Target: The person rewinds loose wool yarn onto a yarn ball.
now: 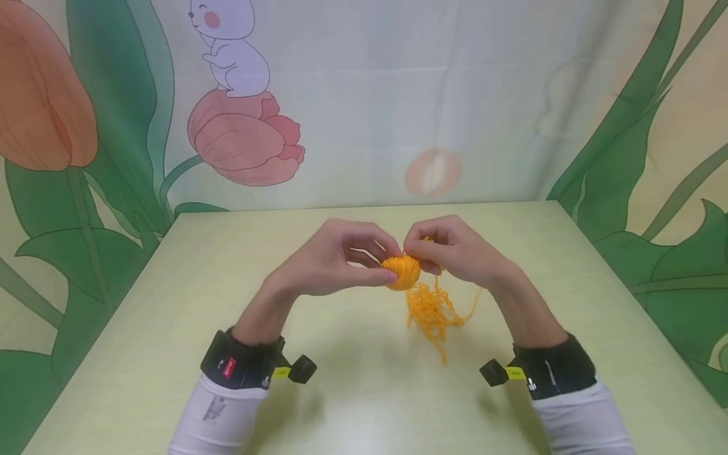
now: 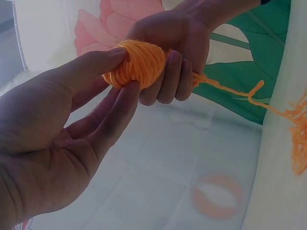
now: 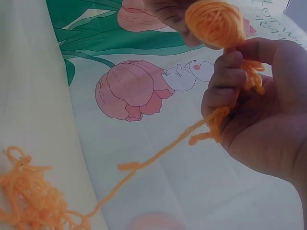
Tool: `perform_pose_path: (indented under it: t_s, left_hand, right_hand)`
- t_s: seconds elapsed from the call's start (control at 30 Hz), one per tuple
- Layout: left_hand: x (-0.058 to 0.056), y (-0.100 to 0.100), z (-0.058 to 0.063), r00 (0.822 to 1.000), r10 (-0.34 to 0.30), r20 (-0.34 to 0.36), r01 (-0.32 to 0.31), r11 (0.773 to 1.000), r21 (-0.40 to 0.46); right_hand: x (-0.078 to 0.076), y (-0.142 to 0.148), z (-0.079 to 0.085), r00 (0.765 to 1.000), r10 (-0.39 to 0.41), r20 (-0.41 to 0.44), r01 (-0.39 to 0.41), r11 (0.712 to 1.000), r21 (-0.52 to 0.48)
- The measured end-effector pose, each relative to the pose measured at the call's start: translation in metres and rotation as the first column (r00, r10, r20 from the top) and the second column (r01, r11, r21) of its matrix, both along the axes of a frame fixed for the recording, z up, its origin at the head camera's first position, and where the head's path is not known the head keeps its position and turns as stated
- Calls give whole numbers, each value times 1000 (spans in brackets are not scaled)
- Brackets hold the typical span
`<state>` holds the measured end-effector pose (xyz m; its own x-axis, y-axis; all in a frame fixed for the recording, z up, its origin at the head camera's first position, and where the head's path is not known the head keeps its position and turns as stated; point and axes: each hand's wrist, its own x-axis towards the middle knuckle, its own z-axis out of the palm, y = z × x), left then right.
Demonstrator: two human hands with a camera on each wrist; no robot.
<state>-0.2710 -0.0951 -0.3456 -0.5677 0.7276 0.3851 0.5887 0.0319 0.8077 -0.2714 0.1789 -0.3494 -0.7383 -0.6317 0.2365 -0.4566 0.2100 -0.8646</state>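
An orange ball of yarn (image 1: 404, 273) is held above the table between the thumb and fingers of my left hand (image 1: 341, 259). Close against its right side, my right hand (image 1: 455, 248) has its fingers curled round a strand of yarn (image 3: 221, 115), with a small bunch of loops showing in the palm in the right wrist view. From that hand the strand runs down to a loose tangle of yarn (image 1: 430, 308) on the table. In the left wrist view the ball (image 2: 140, 64) shows neat parallel windings, with my thumb across its top.
The pale yellow-green table (image 1: 352, 392) stretches out beneath both hands. Behind it hangs a light curtain (image 1: 364, 114) printed with tulips and a white cartoon animal. Each wrist wears a black band (image 1: 241, 360) with a small camera.
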Motion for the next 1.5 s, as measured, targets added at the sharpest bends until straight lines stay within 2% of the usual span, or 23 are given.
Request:
perform_pose_path:
  t_s: [0.23, 0.43, 0.93, 1.23, 1.37, 1.5]
  left_hand:
    - [-2, -1, -3, 993, 69, -92, -73, 996, -50]
    - [-6, -1, -5, 979, 140, -147, -148, 988, -47]
    - [-7, -3, -6, 972, 219, -89, -215, 975, 62]
    - [-4, -3, -5, 958, 285, -19, -280, 951, 129]
    - [-3, -3, -6, 959, 282, 17, -280, 940, 197]
    - [-3, -4, -7, 962, 260, 82, -272, 923, 272]
  right_hand:
    - [3, -1, 0, 997, -55, -45, 55, 998, -13]
    - [8, -2, 2, 997, -32, -75, 29, 999, -41]
    - [14, -4, 3, 996, 6, -95, -12, 998, -59]
    - [17, -7, 3, 996, 28, -88, -33, 998, -55]
    - [18, -8, 1, 995, 54, -86, -58, 997, -46]
    - [17, -11, -3, 987, 119, -107, -124, 991, -44]
